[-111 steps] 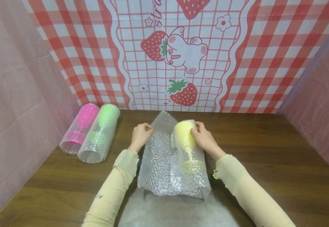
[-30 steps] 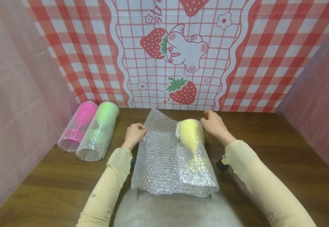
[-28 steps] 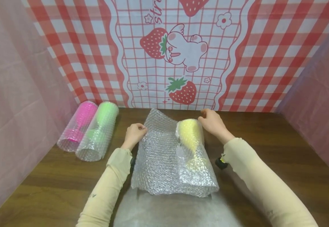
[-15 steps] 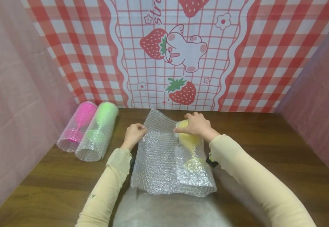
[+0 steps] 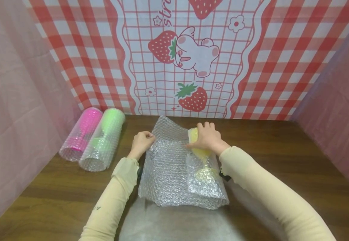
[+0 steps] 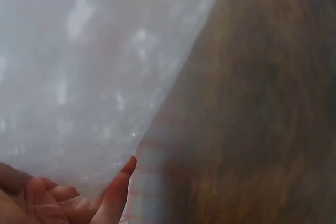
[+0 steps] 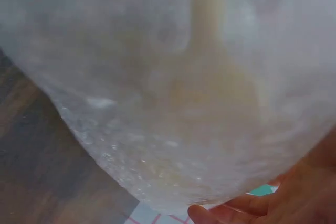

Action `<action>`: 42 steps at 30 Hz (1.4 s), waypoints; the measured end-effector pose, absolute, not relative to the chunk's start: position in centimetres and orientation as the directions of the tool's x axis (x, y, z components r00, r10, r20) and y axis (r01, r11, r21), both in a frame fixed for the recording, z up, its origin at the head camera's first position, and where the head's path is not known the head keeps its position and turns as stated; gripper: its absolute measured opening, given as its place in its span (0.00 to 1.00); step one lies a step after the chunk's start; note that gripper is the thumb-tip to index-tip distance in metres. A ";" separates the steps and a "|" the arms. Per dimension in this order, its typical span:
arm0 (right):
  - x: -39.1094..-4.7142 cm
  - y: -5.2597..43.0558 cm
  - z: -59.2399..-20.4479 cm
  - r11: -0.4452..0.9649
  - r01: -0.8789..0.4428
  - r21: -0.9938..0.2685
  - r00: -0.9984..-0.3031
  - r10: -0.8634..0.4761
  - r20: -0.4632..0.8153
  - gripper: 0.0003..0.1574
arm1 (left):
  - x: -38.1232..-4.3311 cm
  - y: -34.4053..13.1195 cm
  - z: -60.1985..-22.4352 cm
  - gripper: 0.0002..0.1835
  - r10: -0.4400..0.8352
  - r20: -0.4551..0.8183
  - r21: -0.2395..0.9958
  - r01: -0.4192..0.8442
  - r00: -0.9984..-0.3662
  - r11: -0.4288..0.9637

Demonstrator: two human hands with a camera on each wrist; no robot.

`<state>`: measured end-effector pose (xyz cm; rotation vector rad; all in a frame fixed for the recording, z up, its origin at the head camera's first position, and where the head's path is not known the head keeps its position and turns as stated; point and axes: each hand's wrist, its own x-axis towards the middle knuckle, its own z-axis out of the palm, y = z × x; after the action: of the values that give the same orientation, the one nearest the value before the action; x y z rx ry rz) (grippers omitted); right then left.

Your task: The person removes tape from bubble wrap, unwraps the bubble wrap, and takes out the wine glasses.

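A yellow goblet lies partly rolled in a sheet of bubble wrap, its bowl toward the back wall. My right hand lies over the bowl end and grips it through the wrap, thumb on the left side and fingers on the far side. In the right wrist view the goblet's bowl and stem show blurred through the film. My left hand pinches the sheet's left edge between thumb and fingers. The left wrist view has the thumb against that edge, with the film covering part of the fingers.
Two finished-looking bubble-wrap rolls, one around a pink goblet and one around a green goblet, lie side by side at the left. A checked strawberry cloth hangs behind the brown wooden table. Pink curtains stand on both sides.
My right hand has moved from the roll's far right side to over the bowl end and taken hold of it. The roll has shifted slightly left. My left hand keeps its pinch.
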<state>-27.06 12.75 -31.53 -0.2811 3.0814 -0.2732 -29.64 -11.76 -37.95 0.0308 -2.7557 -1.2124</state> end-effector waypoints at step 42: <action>-27.7 16.9 -33.8 0.801 -0.177 -0.573 -0.981 -0.097 0.167 0.36 | -29.6 -12.6 -37.8 0.14 -0.079 0.100 0.754 0.023 -0.992 0.656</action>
<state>-27.73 16.86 -33.82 -0.2373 3.1026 -1.0076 -29.57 -12.56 -37.79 0.0466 -2.7450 -1.2529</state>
